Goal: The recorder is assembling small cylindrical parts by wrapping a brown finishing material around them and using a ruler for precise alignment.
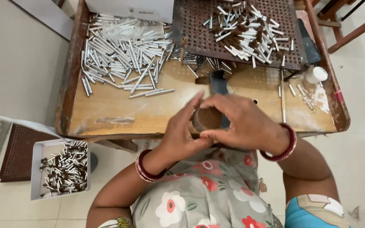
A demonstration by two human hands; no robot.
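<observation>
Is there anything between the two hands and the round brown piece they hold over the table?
Nothing visible. The left hand and the right hand both touch the round brown piece directly, cupping it from each side. The silver tubes and the perforated tray lie farther back.

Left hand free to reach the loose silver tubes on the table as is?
Probably not right away: the left hand and right hand both cup a brown round piece. The silver tubes lie beyond over bare wood, nothing between.
</observation>
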